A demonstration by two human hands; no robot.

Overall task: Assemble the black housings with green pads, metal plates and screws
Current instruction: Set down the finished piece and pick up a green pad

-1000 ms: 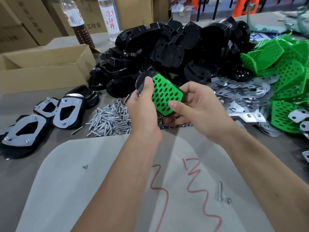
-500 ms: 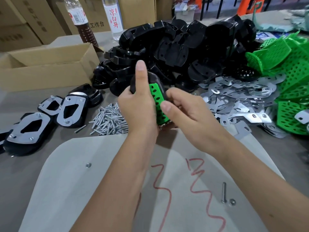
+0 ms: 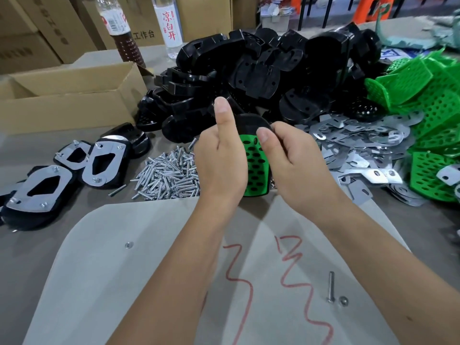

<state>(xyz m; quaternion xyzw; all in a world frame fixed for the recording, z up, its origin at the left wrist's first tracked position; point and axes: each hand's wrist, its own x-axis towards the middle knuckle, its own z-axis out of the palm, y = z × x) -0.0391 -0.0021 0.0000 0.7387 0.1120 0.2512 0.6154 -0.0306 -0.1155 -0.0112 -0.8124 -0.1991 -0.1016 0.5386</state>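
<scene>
Both hands hold one black housing (image 3: 251, 124) with a perforated green pad (image 3: 256, 165) set in it, just above the table's middle. My left hand (image 3: 220, 160) grips its left side, thumb pointing straight up. My right hand (image 3: 293, 155) grips the right side, thumb pressing the housing's top edge. A big heap of black housings (image 3: 261, 68) lies behind. Green pads (image 3: 433, 113) are piled at the right, metal plates (image 3: 358, 145) beside them. Screws (image 3: 166, 175) lie in a heap left of my hands.
Three finished housings with metal plates (image 3: 99, 161) lie at the left. An open cardboard box (image 3: 67, 95) and two bottles (image 3: 169, 26) stand behind them. A grey sheet with red marks (image 3: 149, 282) lies near me, bearing a loose screw (image 3: 330, 286) and nut.
The housing with the green pad has been turned from showing its pad face up to standing more upright, and both hands closed in around its sides.
</scene>
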